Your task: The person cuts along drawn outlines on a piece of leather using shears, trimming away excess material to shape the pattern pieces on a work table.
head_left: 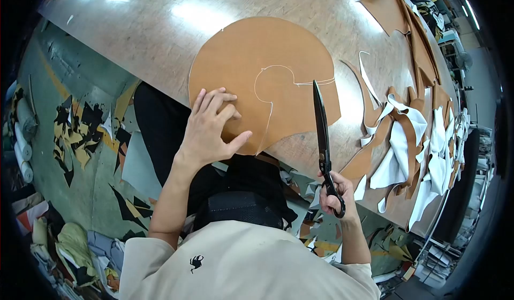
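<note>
A large rounded piece of tan leather-like material (230, 54) lies on the table, its lower edge reaching the table's near edge. White drawn lines mark a curve in its middle, with straight runs to the right edge and the bottom edge. My left hand (214, 123) rests on its lower left part with fingers spread. In my right hand (338, 193) is a pair of black scissors (322, 134), gripped by the handles. The blades look closed and point away from me, just right of the piece's lower right side, near the ends of the drawn lines.
Tan and white offcut strips (401, 145) are heaped on the right of the table (155, 38). A larger tan sheet (396, 11) lies at the far right. Scraps (80, 128) litter the green floor at left, near fabric rolls (24, 139) and a cloth pile (80, 246).
</note>
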Motion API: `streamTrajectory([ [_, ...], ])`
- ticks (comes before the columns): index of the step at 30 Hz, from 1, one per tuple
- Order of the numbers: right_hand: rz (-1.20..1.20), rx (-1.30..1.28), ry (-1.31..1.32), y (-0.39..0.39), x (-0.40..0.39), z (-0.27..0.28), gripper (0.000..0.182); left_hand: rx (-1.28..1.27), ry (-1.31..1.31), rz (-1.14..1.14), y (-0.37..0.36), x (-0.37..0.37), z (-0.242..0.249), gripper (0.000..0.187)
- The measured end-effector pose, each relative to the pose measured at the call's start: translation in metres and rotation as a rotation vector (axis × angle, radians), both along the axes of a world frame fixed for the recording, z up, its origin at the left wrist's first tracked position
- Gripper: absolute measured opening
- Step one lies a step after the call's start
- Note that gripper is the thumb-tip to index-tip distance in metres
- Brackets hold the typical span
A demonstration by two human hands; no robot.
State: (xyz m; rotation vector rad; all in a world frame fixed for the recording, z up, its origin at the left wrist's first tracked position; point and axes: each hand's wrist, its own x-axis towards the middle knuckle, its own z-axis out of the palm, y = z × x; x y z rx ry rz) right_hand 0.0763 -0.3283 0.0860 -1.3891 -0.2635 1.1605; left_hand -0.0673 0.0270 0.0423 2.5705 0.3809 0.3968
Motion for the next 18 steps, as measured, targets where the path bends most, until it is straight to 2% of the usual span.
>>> streamTrajectory([
  [3,0.096,-0.066,-0.013,-0.003,-0.012,0.003,0.082,0.009,-0.112,0.067,0.0,0.006,-0.009,0.046],
  [7,0.158,-0.113,0.007,0.004,-0.026,0.006,0.094,-0.016,-0.165,0.028,-0.002,0.022,-0.028,0.047],
  [8,0.187,-0.091,0.015,0.005,-0.028,0.004,0.103,-0.023,-0.167,0.027,-0.002,0.023,-0.031,0.047],
  [12,0.138,-0.153,0.146,0.016,-0.038,0.015,0.113,-0.046,-0.182,0.047,0.001,0.022,-0.034,0.033],
  [18,0.15,-0.139,0.2,0.014,-0.042,0.017,0.112,-0.114,-0.191,0.046,0.002,0.021,-0.034,0.021],
])
